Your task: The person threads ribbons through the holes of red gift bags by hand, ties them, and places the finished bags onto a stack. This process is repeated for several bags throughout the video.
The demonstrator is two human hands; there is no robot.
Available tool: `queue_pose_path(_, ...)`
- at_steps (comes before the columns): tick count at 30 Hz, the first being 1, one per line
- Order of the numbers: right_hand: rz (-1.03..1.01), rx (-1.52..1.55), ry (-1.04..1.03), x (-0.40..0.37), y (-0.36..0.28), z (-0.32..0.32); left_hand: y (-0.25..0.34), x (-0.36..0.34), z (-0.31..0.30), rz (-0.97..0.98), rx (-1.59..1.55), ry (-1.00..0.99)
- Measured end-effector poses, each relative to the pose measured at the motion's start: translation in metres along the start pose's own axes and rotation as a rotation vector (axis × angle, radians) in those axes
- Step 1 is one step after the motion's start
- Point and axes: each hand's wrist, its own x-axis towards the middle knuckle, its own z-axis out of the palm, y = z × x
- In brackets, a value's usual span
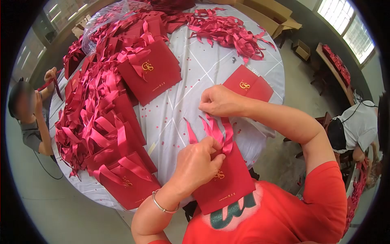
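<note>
Round table (183,97), left hand (197,162) and right hand (221,101) on red bag ribbons (217,130)

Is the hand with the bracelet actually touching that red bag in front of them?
Touching. The head view shows the left hand pinching the top edge of the bag, just below the ribbon that the right hand grips.

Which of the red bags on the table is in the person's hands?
The red bag at the near edge, by the person's chest: left hand grips its top, right hand holds its ribbon. The others lie untouched.
</note>
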Motion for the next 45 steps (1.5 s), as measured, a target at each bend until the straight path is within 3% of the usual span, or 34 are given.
queue_pose_path(3, 0.143, 0.248, -0.13, -0.007, -0.014, -0.008, -0.002, 0.0, 0.001, 0.008, 0.002, 0.017)
queue_pose_path(6, 0.073, 0.083, -0.09, -0.013, -0.023, -0.012, -0.002, 0.001, 0.0, 0.005, 0.007, 0.021)
queue_pose_path(8, -0.013, -0.334, -0.191, -0.016, -0.028, -0.008, -0.001, 0.0, 0.001, 0.0, 0.015, 0.007)
queue_pose_path(10, -0.036, -0.375, -0.116, -0.017, -0.027, -0.002, -0.001, 0.001, 0.001, -0.013, 0.018, -0.003)
queue_pose_path(16, 0.052, -0.086, -0.188, -0.012, -0.019, -0.003, -0.001, 0.0, -0.001, 0.012, 0.056, 0.014)
queue_pose_path(18, 0.181, 0.082, -0.112, -0.019, -0.024, -0.005, -0.005, 0.001, 0.0, 0.024, 0.035, 0.031)
queue_pose_path(31, 0.104, 0.133, 0.04, -0.016, -0.001, 0.005, -0.004, 0.001, -0.003, 0.01, 0.009, 0.029)
queue_pose_path(34, 0.102, 0.304, 0.11, -0.024, 0.0, -0.002, -0.007, 0.004, -0.003, -0.024, 0.018, -0.01)
queue_pose_path(36, 0.059, 0.081, 0.255, -0.034, 0.005, -0.013, -0.007, 0.005, -0.003, -0.023, 0.016, 0.0)
queue_pose_path(37, -0.055, -0.033, 0.355, -0.042, 0.009, -0.013, -0.008, 0.004, -0.004, -0.021, 0.018, 0.006)
queue_pose_path(38, -0.062, -0.036, 0.34, -0.049, 0.006, -0.014, -0.009, 0.003, -0.004, -0.031, 0.01, 0.017)
queue_pose_path(40, 0.061, -0.335, 0.296, -0.063, -0.003, -0.02, -0.012, 0.004, 0.0, -0.012, -0.003, 0.015)
queue_pose_path(44, 0.153, -0.383, 0.141, -0.064, -0.007, -0.01, -0.011, 0.003, 0.001, -0.001, -0.007, 0.018)
queue_pose_path(45, 0.167, -0.269, 0.164, -0.063, -0.007, -0.008, -0.011, 0.003, 0.001, 0.006, 0.005, 0.026)
